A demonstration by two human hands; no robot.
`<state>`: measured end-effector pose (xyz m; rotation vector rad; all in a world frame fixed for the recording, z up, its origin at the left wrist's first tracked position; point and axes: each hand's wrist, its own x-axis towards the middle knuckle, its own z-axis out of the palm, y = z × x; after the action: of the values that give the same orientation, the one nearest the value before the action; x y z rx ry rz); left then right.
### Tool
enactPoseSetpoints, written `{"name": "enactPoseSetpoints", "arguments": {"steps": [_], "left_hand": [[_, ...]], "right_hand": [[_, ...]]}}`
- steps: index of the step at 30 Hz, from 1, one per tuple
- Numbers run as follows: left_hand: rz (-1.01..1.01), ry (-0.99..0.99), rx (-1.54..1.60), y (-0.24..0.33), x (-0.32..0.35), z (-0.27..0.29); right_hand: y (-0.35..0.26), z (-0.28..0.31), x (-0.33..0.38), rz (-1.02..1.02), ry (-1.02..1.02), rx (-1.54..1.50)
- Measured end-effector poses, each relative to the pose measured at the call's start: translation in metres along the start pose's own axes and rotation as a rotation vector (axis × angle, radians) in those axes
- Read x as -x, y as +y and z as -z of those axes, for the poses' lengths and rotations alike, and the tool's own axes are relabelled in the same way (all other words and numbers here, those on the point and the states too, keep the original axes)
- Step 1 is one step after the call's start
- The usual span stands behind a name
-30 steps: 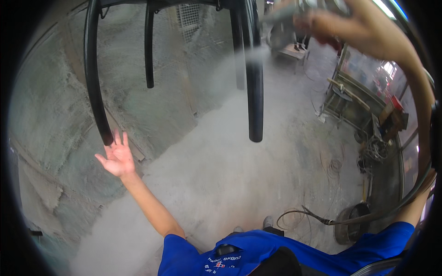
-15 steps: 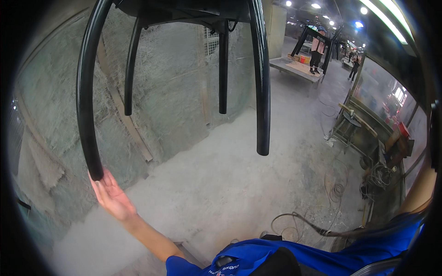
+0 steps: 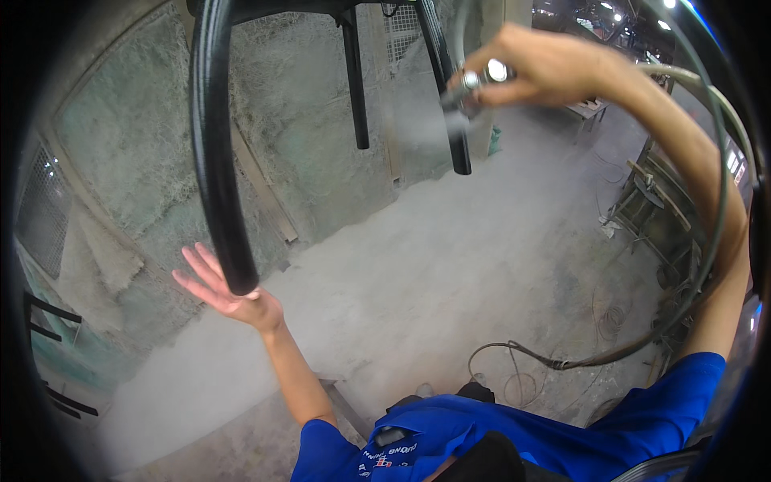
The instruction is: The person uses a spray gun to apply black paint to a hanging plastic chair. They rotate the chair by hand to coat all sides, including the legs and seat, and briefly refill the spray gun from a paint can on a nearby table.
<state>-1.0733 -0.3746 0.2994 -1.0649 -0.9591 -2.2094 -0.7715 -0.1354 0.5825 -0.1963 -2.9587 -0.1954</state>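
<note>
A glossy black chair [image 3: 210,136] hangs at the top, legs pointing down, its upper part cut off by the frame edge. My left hand [image 3: 259,310] is open with fingers spread, palm up at the lower end of the near left leg; it seems to touch that tip. My right hand [image 3: 540,71] is closed around a metal spray gun [image 3: 469,84], partly hidden by the fingers. Pale mist [image 3: 430,127] spreads left from the gun, beside the right leg [image 3: 459,153]. A hose [image 3: 707,241] curves down past my right arm.
Behind the chair stands a dusty, fibre-covered wall [image 3: 144,136]. The floor [image 3: 426,257] carries pale dust and coiled hoses [image 3: 518,386]. Racks and stands [image 3: 654,201] line the right side; a low table [image 3: 588,112] is farther back. Dark bars [image 3: 52,309] show at the left edge.
My right hand has come up into view with the spray gun, and mist has appeared by the right leg. The chair looks turned, and my left hand's fingers have spread.
</note>
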Motion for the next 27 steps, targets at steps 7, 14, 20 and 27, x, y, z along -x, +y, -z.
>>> {"name": "enactPoseSetpoints", "arguments": {"steps": [7,14,20,27], "left_hand": [[-0.119,-0.06,-0.144,-0.004,0.0,-0.005],[-0.079,-0.106,-0.141,0.02,0.003,-0.019],[-0.144,-0.118,-0.132,0.044,0.004,-0.037],[-0.178,-0.158,-0.112,0.066,0.017,-0.036]], "right_hand": [[0.007,-0.035,0.048,-0.211,-0.064,-0.364],[0.038,-0.038,0.024,-0.161,1.33,-0.896],[-0.008,-0.057,0.004,0.251,1.33,-1.324],[0.006,-0.066,-0.021,-0.081,1.432,-1.18]]}}
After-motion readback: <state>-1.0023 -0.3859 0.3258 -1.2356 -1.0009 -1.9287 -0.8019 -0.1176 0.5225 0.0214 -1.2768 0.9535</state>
